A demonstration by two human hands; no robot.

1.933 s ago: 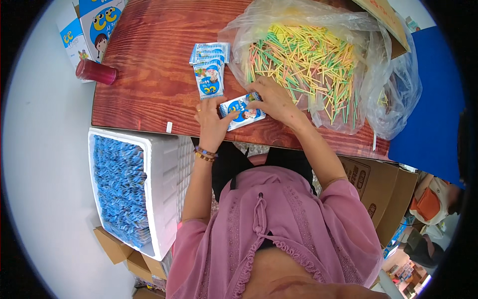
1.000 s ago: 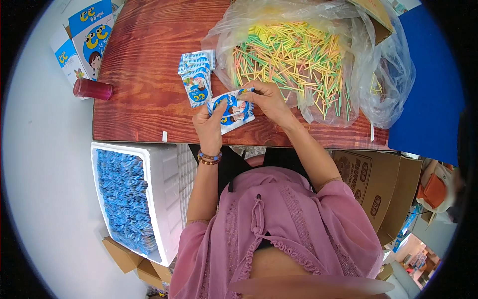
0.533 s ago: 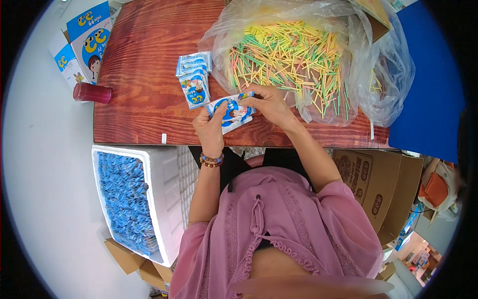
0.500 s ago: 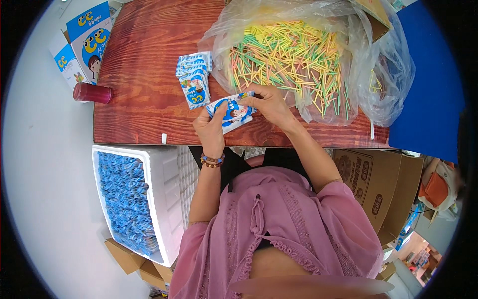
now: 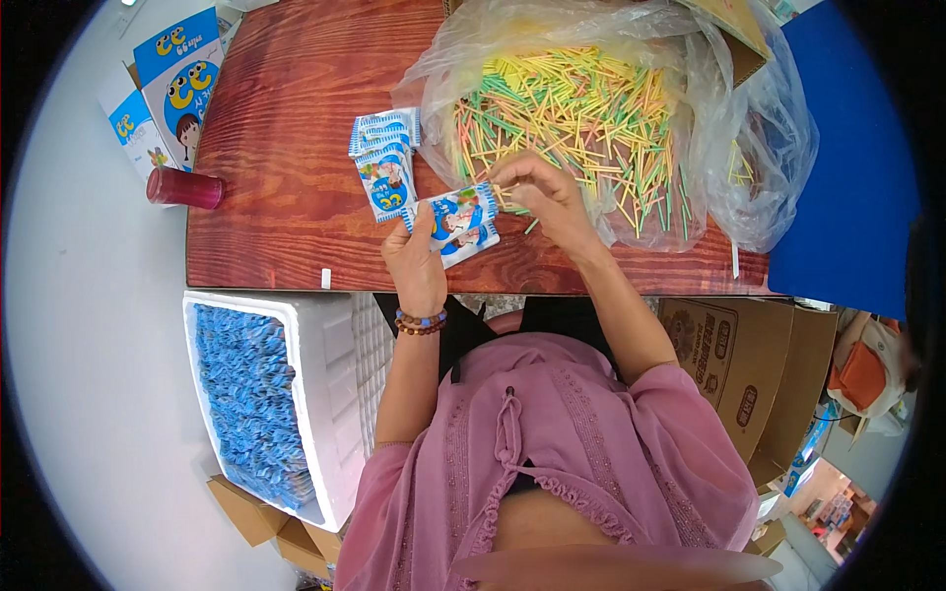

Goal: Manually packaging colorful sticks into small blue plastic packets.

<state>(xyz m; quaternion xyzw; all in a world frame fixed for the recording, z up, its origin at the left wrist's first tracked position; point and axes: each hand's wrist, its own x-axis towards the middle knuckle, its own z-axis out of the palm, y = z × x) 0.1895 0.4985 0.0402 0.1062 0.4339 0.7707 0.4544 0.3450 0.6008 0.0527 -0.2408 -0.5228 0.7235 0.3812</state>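
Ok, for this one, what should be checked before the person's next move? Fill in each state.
1. Left hand gripping the upper packet: ok, at its left end.
2. Right hand holding a stick: cannot tell, the fingertips are too small to read.
3. Lower packet fully uncovered: not ok, the upper packet partly hides it.
4. Sticks close to the right hand: ok, spread over clear plastic just beyond it.
5. Packet pile neatly squared: not ok, its packets overlap unevenly.
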